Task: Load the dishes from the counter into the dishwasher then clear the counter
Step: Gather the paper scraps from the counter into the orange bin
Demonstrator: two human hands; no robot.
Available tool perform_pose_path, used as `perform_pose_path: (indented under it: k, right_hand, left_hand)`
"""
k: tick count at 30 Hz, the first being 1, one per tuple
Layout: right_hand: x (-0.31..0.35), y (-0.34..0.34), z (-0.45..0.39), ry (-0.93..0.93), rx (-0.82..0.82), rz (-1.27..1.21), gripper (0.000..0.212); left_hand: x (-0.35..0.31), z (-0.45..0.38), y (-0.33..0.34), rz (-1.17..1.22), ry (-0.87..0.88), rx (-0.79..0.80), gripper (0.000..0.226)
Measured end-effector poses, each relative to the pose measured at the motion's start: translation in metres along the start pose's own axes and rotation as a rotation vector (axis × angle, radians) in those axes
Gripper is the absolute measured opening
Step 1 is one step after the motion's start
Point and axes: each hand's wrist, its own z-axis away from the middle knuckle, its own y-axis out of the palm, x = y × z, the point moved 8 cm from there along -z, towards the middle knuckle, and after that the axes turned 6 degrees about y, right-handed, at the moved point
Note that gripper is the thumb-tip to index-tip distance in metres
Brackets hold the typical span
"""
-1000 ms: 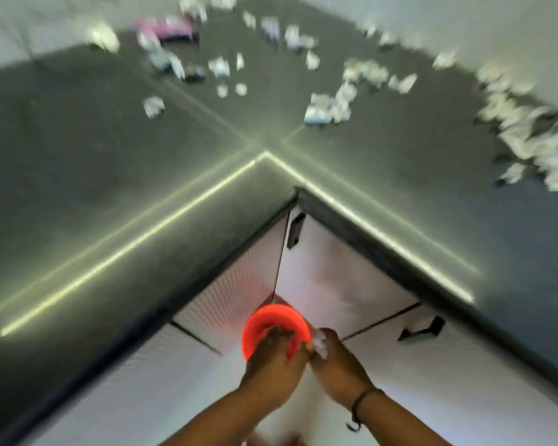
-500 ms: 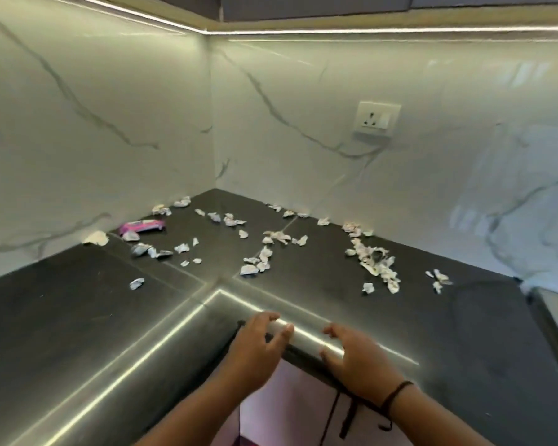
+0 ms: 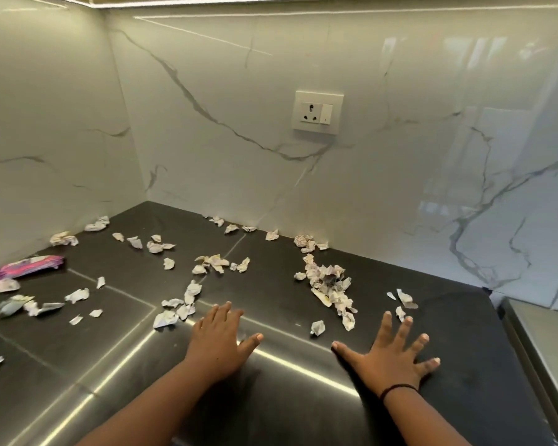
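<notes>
A dark corner counter (image 3: 271,397) is littered with several crumpled paper scraps. One cluster (image 3: 327,283) lies right of centre, another (image 3: 181,309) just left of my left hand, and more (image 3: 216,262) sit further back. A pink wrapper (image 3: 26,267) lies at the far left. My left hand (image 3: 221,341) reaches over the counter, fingers straight and together, holding nothing. My right hand (image 3: 392,355) is spread flat with fingers apart, empty, a black band on its wrist. A small scrap (image 3: 317,327) lies between the two hands. No dishes or dishwasher are in view.
Glossy marble-look walls enclose the corner at left and back. A white wall socket (image 3: 318,112) sits on the back wall. A lighter surface (image 3: 548,342) adjoins the counter's right end. More scraps (image 3: 29,305) lie at the left.
One second ago both hands were low at an orange-red bowl by the cabinets. The view rose to the counter, and both hands moved forward over it with fingers straightened.
</notes>
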Motion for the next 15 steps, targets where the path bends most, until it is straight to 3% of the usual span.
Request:
perform_pose_path:
  k: [4,9,15]
  right_hand:
    - [-0.008,-0.023,-0.081,-0.109,-0.039,-0.065,0.133]
    - [-0.004,-0.03,-0.141,-0.263,0.035,-0.161,0.129]
    - [0.05,-0.012,-0.101,-0.56,0.242,-0.13,0.12]
  left_hand:
    - [-0.004,-0.037,-0.008,0.008,-0.031,0.019,0.116]
    - [-0.028,-0.077,0.0,0.067,0.08,0.141,0.117]
    - [-0.084,-0.144,0.009,0.011,0.33,0.268,0.1]
